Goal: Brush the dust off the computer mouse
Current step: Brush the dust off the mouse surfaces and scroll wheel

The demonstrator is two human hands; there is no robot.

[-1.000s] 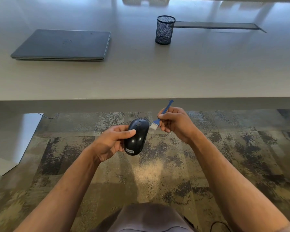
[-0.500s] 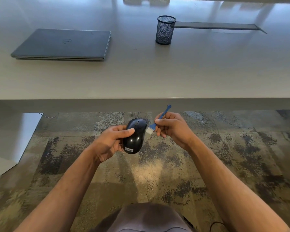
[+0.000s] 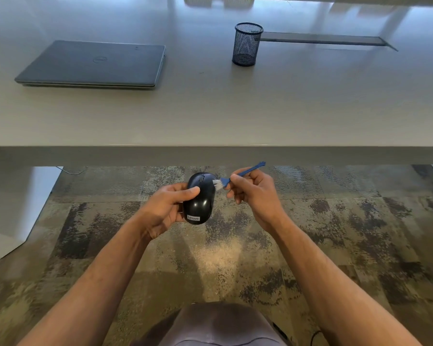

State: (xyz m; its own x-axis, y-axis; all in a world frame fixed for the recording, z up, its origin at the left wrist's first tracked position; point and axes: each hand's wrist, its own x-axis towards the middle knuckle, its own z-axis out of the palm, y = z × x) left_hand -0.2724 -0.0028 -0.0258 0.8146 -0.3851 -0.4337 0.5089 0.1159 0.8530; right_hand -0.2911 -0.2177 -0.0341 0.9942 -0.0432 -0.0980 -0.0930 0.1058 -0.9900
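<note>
Hidden behind the mouse (image 3: 200, 199): most of the left hand's (image 3: 166, 213) fingers, only the thumb showing, laid across the upper left of the black shell. Hidden too inside the right hand (image 3: 252, 193): the middle of the blue brush (image 3: 238, 176), pinched between thumb and curled fingers, its thin tail poking out past the knuckles, up and to the right. Cut off at the bottom edge: both forearms and a grey-clad lap (image 3: 220, 328). Hard to make out: any dust on the mouse, and the small white label near its lower end, only just readable.

Held in the air in front of the counter's (image 3: 210, 121) near edge, above the floor, between the two sets of fingers: the mouse, gripped from its left side, nose pointing away, tail end down toward the left palm. White bristles just ahead of the right fingertips, touching the mouse's upper right edge.

Beyond the fingers, on the pale counter: a closed grey laptop (image 3: 93, 63) far to the left, a black mesh pen cup (image 3: 246, 44) farther off and slightly right, well apart from each other. Behind the cup, a long dark slot (image 3: 323, 41) set flat into the counter. Below the hands, mottled brown and tan carpet (image 3: 360, 233); a thin cable (image 3: 70, 172) near the pale leg panel (image 3: 23, 203) on the left
</note>
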